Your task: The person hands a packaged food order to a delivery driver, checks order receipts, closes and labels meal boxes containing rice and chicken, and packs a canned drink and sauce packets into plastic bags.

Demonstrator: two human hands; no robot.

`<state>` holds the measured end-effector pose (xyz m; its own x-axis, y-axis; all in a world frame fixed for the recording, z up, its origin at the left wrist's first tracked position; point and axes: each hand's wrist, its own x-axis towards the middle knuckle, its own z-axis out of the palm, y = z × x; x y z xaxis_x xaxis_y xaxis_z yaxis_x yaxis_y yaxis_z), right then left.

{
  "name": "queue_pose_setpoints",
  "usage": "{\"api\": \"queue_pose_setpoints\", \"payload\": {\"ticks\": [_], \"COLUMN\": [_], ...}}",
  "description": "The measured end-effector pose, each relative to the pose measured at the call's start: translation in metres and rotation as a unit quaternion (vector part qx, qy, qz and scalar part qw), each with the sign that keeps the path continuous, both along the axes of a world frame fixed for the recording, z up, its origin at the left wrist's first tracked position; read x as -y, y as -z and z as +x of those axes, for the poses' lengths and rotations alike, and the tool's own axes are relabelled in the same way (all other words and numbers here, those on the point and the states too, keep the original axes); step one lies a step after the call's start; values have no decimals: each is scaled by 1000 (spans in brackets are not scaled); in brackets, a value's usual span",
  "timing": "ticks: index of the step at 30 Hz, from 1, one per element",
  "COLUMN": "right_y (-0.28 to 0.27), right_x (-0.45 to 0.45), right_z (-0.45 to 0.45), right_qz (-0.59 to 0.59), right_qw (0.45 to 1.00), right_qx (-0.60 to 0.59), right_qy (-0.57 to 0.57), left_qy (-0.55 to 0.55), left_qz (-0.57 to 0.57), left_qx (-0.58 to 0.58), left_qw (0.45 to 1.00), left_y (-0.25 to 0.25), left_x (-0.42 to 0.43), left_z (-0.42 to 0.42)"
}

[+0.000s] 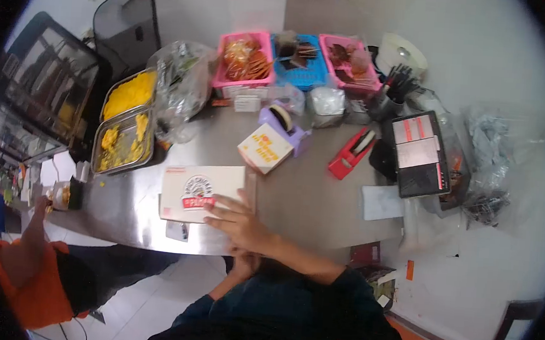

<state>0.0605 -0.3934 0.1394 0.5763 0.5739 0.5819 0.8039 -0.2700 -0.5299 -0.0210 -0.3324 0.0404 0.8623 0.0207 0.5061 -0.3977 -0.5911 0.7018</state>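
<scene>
Box (pixel 183 186) lies at ten o'clock from the right hand (pixel 240 226), fingers extended over it. Left hand (pixel 245 265), at six o'clock: grip cannot be determined.

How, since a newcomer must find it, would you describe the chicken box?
On the metal table, look near the front edge. There the right hand lies over a white box. Unlike the smaller box beyond it, with orange-yellow lettering, it bears a red and black logo.

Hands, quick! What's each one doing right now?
Left hand: partly hidden; can't tell whether it's open or closed.
Right hand: open, resting on the white box.
</scene>
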Motion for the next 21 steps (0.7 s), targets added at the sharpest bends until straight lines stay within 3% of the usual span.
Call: {"api": "queue_pose_setpoints", "payload": {"ticks": [2,4,6,8,11,16,21], "right_y": [3,-1,-6,-10,-13,-6,1], "right_x": [1,4,6,8,9,9,3], "right_z": [4,8,12,16,19,18,7], "right_qz": [-9,-39,-97,-144,-152,-114,-38], "right_qw": [998,994,986,977,974,980,998], "right_qx": [-45,-73,-90,-101,-105,-93,-35], "right_qy": [-35,-65,-97,-122,-134,-130,-40], "left_qy": [155,197,151,101,37,11,21], "left_qz": [-22,-33,-54,-42,-38,-78,-157], "left_qx": [-44,-50,-121,-183,-221,-220,-198], "left_qw": [987,979,980,977,974,972,967], "left_y": [17,22,4,-48,-84,-78,-55], "left_x": [60,111,154,181,196,191,178], "left_z": [10,53,119,173,223,240,229]}}
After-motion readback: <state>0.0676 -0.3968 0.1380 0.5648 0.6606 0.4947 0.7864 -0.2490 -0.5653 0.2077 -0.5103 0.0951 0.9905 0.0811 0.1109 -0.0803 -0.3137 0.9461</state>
